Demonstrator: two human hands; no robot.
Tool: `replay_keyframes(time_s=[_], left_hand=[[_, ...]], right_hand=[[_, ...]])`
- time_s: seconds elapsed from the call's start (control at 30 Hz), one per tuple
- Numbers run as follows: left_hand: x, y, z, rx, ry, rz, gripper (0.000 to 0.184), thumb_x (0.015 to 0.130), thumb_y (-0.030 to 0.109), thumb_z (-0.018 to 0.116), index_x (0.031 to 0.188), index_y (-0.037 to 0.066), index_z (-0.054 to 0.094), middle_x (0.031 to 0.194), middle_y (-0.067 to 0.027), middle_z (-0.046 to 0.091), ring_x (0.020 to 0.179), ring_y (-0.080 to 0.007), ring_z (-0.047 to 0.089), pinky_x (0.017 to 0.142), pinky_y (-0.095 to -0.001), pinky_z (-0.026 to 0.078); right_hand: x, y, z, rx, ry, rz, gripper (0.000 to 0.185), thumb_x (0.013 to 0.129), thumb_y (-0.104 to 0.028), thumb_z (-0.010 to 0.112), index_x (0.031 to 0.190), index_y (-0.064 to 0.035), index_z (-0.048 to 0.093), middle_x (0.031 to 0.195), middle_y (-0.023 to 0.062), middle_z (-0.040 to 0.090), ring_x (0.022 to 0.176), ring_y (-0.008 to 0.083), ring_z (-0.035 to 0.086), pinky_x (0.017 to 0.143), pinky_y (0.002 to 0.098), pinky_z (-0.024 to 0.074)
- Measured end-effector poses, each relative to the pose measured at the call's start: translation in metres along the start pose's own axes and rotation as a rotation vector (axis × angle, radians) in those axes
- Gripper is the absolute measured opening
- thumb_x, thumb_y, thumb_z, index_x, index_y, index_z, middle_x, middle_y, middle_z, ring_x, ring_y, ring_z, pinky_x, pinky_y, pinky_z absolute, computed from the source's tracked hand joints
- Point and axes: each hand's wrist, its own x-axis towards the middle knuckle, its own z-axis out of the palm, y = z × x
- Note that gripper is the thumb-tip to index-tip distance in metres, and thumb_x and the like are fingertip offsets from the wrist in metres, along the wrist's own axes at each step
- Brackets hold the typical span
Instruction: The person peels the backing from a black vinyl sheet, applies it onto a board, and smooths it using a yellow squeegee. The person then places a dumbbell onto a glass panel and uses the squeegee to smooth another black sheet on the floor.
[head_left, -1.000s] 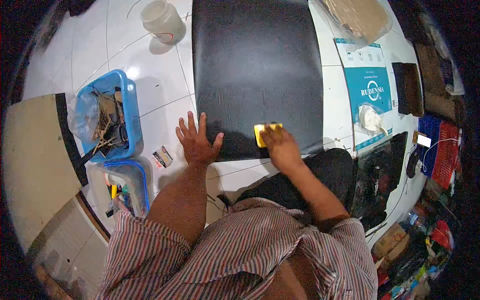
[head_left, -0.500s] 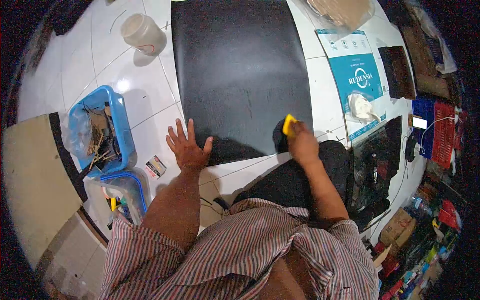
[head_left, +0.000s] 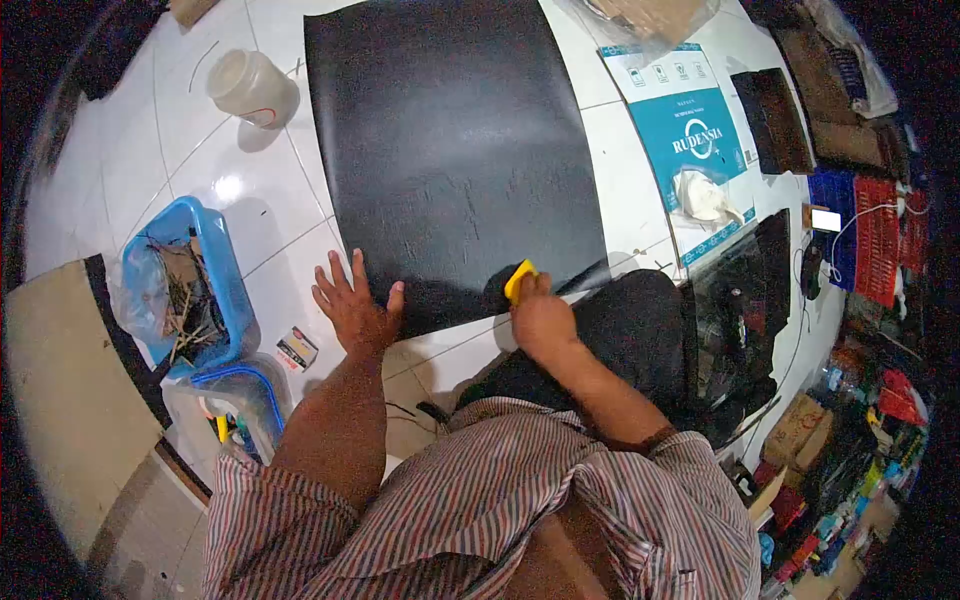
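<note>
A large black sheet (head_left: 450, 150) lies on the white tiled floor in front of me. My left hand (head_left: 357, 308) rests with its fingers spread at the sheet's lower left edge, partly on the tiles. In my right hand (head_left: 545, 322) is a thin yellow piece (head_left: 519, 282), tilted up and touching the sheet near its lower edge. The fingers are wrapped round the lower part of the piece. Faint wrinkles show on the sheet's surface above it.
At the left are a blue basket (head_left: 236, 310) of scraps, a clear box (head_left: 185, 408), a small box (head_left: 297, 348) and a translucent jar (head_left: 252, 88). At the right, a teal and white board (head_left: 683, 120) bears a white bundle (head_left: 703, 197).
The yellow piece in my right hand first moved right, then back left and nearer to the sheet's lower edge. The whole view has shifted, with the sheet now farther left.
</note>
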Motion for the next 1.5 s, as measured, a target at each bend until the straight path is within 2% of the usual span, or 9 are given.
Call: replay_keyframes(time_s=[0.1,0.2,0.3,0.33,0.5,0.6,0.67,1.23,1.5], left_hand=[[0.001,0.0,0.0,0.007,-0.012,-0.01,0.087,0.089,0.058,0.063,0.157,0.015,0.032,0.163,-0.0232,0.024,0.148,-0.0517,0.02,0.117,-0.0672,0.014],[0.0,0.001,0.002,-0.004,0.005,-0.012,0.085,0.089,0.057,0.063,0.157,0.015,0.033,0.163,-0.0227,0.024,0.148,-0.0518,0.019,0.117,-0.0672,0.014],[0.0,0.001,-0.001,-0.026,0.025,0.005,0.085,0.089,0.057,0.063,0.157,0.015,0.033,0.163,-0.0223,0.024,0.147,-0.052,0.02,0.118,-0.0673,0.014],[0.001,0.001,-0.001,-0.027,0.026,0.003,0.085,0.089,0.057,0.063,0.157,0.015,0.033,0.163,-0.0223,0.024,0.147,-0.052,0.02,0.118,-0.0673,0.014],[0.001,0.0,0.0,-0.01,-0.013,-0.019,0.086,0.089,0.058,0.063,0.157,0.014,0.033,0.163,-0.022,0.023,0.147,-0.0517,0.02,0.118,-0.0673,0.013],[0.001,0.001,0.001,-0.006,0.013,-0.011,0.086,0.086,0.055,0.066,0.155,0.014,0.036,0.162,-0.0223,0.023,0.147,-0.0511,0.02,0.118,-0.067,0.015],[0.0,0.0,0.002,0.003,0.003,-0.016,0.086,0.086,0.056,0.066,0.155,0.014,0.036,0.162,-0.0222,0.023,0.147,-0.0507,0.019,0.118,-0.0666,0.014],[0.002,-0.001,0.0,-0.045,0.028,-0.008,0.085,0.085,0.056,0.066,0.153,0.011,0.04,0.161,-0.024,0.025,0.147,-0.0509,0.019,0.118,-0.0669,0.014],[0.001,0.003,-0.004,-0.007,-0.01,-0.017,0.087,0.088,0.059,0.063,0.156,0.014,0.034,0.162,-0.023,0.025,0.147,-0.0518,0.02,0.118,-0.0668,0.013]], right_hand=[[0.022,0.028,-0.011,0.062,0.039,0.189,0.054,0.092,-0.015,0.055,0.138,0.0111,0.043,0.136,0.0341,0.052,0.088,0.0413,0.072,0.073,0.0449,0.0623],[0.041,0.058,-0.034,0.026,0.007,0.302,0.048,0.094,-0.017,0.052,0.131,0.0137,0.052,0.124,0.0294,0.059,0.115,0.0406,0.062,0.086,0.0424,0.0601],[0.05,0.069,-0.032,0.158,0.036,0.404,0.045,0.091,-0.009,0.056,0.127,0.0162,0.046,0.124,0.0317,0.054,0.101,0.0433,0.068,0.083,0.0456,0.059],[0.057,0.079,-0.02,-0.273,-0.131,0.11,0.046,0.092,-0.011,0.053,0.128,0.0162,0.045,0.126,0.0314,0.053,0.102,0.0451,0.068,0.084,0.0462,0.0589],[0.024,0.022,-0.022,0.013,0.094,0.222,0.044,0.09,-0.012,0.054,0.128,0.0103,0.052,0.126,0.0268,0.056,0.106,0.0406,0.068,0.082,0.0491,0.0587],[0.019,-0.013,-0.02,-0.012,-0.086,0.11,0.045,0.09,-0.014,0.055,0.13,0.0076,0.053,0.127,0.0256,0.056,0.108,0.0398,0.068,0.081,0.0484,0.0589],[0.022,-0.026,-0.012,-0.277,0.165,-0.11,0.048,0.091,-0.013,0.054,0.136,0.0042,0.051,0.131,0.0231,0.056,0.109,0.0424,0.066,0.081,0.0483,0.0595],[0.109,0.068,-0.049,-0.135,0.331,-0.115,0.052,0.095,-0.009,0.046,0.147,-0.0044,0.049,0.151,0.0164,0.049,0.135,0.0469,0.046,0.115,0.0469,0.0395],[0.125,0.074,-0.063,-0.059,0.38,-0.101,0.058,0.086,0.0,0.055,0.143,-0.0101,0.053,0.15,0.0106,0.05,0.135,0.0415,0.049,0.104,0.0449,0.051]])
